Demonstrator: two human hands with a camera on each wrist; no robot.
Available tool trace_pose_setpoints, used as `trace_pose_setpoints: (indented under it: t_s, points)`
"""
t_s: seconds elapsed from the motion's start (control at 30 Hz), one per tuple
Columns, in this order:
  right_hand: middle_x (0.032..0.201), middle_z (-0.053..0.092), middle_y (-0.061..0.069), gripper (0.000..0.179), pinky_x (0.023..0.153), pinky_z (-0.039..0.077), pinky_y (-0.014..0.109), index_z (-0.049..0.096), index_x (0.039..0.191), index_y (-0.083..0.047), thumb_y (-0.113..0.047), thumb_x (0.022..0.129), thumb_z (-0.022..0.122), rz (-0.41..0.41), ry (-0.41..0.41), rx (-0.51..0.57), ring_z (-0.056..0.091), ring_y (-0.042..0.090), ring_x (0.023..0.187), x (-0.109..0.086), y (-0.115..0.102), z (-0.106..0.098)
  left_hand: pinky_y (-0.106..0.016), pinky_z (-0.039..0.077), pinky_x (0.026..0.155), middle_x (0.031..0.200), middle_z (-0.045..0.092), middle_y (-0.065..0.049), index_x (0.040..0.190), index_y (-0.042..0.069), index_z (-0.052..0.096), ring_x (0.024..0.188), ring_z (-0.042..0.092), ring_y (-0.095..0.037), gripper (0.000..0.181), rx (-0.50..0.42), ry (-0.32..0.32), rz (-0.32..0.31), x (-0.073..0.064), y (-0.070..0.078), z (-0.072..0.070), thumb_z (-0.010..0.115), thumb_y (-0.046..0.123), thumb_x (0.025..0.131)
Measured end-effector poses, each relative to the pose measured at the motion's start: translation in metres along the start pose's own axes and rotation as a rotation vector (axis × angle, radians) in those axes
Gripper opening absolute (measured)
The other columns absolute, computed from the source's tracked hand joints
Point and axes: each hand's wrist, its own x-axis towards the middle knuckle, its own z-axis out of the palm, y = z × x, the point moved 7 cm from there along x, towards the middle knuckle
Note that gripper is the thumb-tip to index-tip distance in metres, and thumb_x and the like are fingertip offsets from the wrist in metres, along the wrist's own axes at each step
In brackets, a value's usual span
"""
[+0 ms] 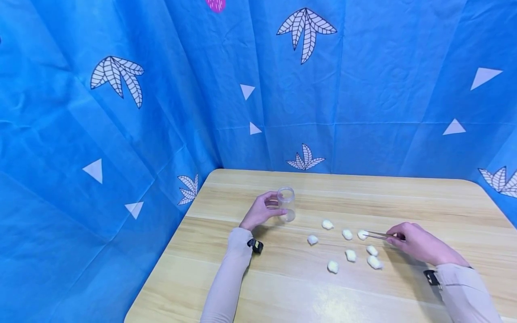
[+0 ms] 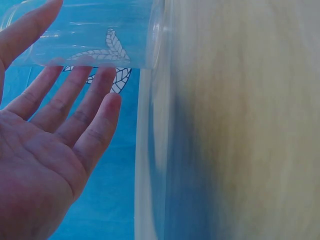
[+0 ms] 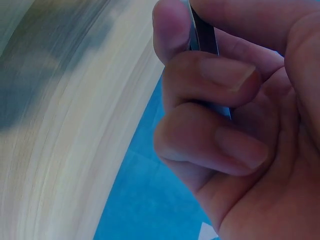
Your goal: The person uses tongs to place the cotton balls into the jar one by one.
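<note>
Eight white fluffy balls [image 1: 351, 255] lie loose on the table [image 1: 291, 287], all to the right of the clear jar [image 1: 287, 205] and nearer the person than its mouth. One of them, the picked-at ball [image 1: 363, 234], sits well to the jar's right between the prongs of the tweezers [image 1: 383, 234]; whether they pinch it or merely touch it, I cannot tell. If the tips have caught only a few fibres, the ball could slip out or pull apart, and too hard a squeeze could make the prongs cross.

The right hand [image 1: 420, 244], further right of the jar, pinches the tweezers between thumb and fingers, its other fingers curled in. Two balls lie just beyond the picked-at one on the side nearer the person, so a low wrist or a sideways sweep might nudge them.

The left hand [image 1: 262, 213], at the jar's left side, holds it lightly between thumb and fingertips, palm clear of the wall. The jar looks upright, its mouth open. Being thin and smooth, it could tip or slide if knocked. A blue curtain [image 1: 375, 89] hangs beyond it.
</note>
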Motion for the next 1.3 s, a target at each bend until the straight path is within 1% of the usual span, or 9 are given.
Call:
trace_pose_setpoints:
  t_s: [0.13, 0.23, 0.63, 0.83, 1.0, 1.1, 1.23, 1.3]
  points:
    - [0.069, 0.059, -0.01, 0.012, 0.049, 0.039, 0.019, 0.078, 0.1, -0.005, -0.01, 0.095, 0.068, -0.002, -0.017, 0.013, 0.04, -0.003, 0.057, -0.0003, 0.0001, 0.0012, -0.037, 0.059, 0.104, 0.135, 0.067, -0.012, 0.135, 0.009, 0.062, 0.123, 0.067, -0.029, 0.058, 0.003, 0.0, 0.001, 0.0, -0.0002, -0.0003, 0.087, 0.02, 0.083]
    - [0.067, 0.058, -0.01, 0.013, 0.048, 0.038, 0.019, 0.079, 0.1, -0.004, -0.009, 0.095, 0.068, -0.018, -0.023, 0.018, 0.038, -0.003, 0.056, -0.0007, -0.0002, 0.0013, -0.037, 0.059, 0.104, 0.135, 0.067, -0.011, 0.136, 0.008, 0.062, 0.123, 0.067, -0.029, 0.06, 0.011, 0.001, -0.002, -0.0003, -0.0003, -0.0006, 0.088, 0.02, 0.083]
    - [0.073, 0.067, -0.01, 0.014, 0.052, 0.041, 0.019, 0.08, 0.1, -0.003, -0.008, 0.094, 0.068, -0.057, -0.016, -0.001, 0.042, -0.005, 0.059, -0.0009, -0.0004, 0.0023, -0.041, 0.058, 0.106, 0.133, 0.068, -0.011, 0.132, 0.011, 0.064, 0.123, 0.066, -0.031, 0.056, 0.015, 0.012, 0.0, -0.0013, 0.0002, -0.0006, 0.088, 0.019, 0.082]
    - [0.07, 0.063, -0.01, 0.012, 0.052, 0.04, 0.019, 0.08, 0.096, -0.006, -0.007, 0.094, 0.068, -0.058, -0.006, 0.0, 0.041, -0.005, 0.059, -0.0002, -0.0013, 0.0008, -0.04, 0.058, 0.106, 0.134, 0.068, -0.01, 0.133, 0.011, 0.064, 0.124, 0.066, -0.029, 0.057, 0.016, 0.012, -0.009, -0.0022, -0.0006, -0.0003, 0.088, 0.02, 0.083]
    - [0.073, 0.066, -0.011, 0.012, 0.053, 0.04, 0.018, 0.081, 0.097, -0.006, -0.007, 0.094, 0.069, -0.055, 0.006, -0.02, 0.042, -0.005, 0.06, 0.0007, -0.001, 0.0006, -0.041, 0.058, 0.106, 0.134, 0.067, -0.009, 0.134, 0.012, 0.063, 0.124, 0.065, -0.029, 0.059, 0.016, 0.008, -0.013, -0.0033, -0.0007, -0.0004, 0.088, 0.023, 0.082]
    - [0.071, 0.065, -0.011, 0.011, 0.052, 0.04, 0.019, 0.081, 0.096, -0.005, -0.007, 0.093, 0.07, -0.061, 0.02, -0.025, 0.041, -0.005, 0.059, 0.0006, -0.0011, -0.0002, -0.041, 0.057, 0.106, 0.134, 0.067, -0.008, 0.135, 0.012, 0.063, 0.124, 0.065, -0.029, 0.059, 0.015, 0.007, -0.013, -0.0032, -0.0011, -0.0006, 0.088, 0.024, 0.082]
    - [0.069, 0.062, -0.011, 0.012, 0.051, 0.038, 0.02, 0.081, 0.095, -0.006, -0.007, 0.093, 0.07, -0.052, 0.035, -0.032, 0.04, -0.004, 0.058, 0.0001, -0.0019, -0.0012, -0.042, 0.057, 0.107, 0.135, 0.067, -0.008, 0.136, 0.011, 0.063, 0.125, 0.065, -0.03, 0.06, 0.013, 0.005, -0.011, -0.0027, -0.0012, -0.0006, 0.088, 0.024, 0.082]
    - [0.069, 0.063, -0.011, 0.012, 0.052, 0.038, 0.019, 0.081, 0.097, -0.006, -0.007, 0.093, 0.07, -0.033, 0.034, -0.034, 0.04, -0.003, 0.058, -0.0002, -0.0021, -0.0012, -0.042, 0.057, 0.107, 0.135, 0.067, -0.009, 0.135, 0.012, 0.063, 0.125, 0.065, -0.03, 0.06, 0.015, 0.005, -0.01, -0.0029, -0.0008, -0.0006, 0.088, 0.024, 0.082]
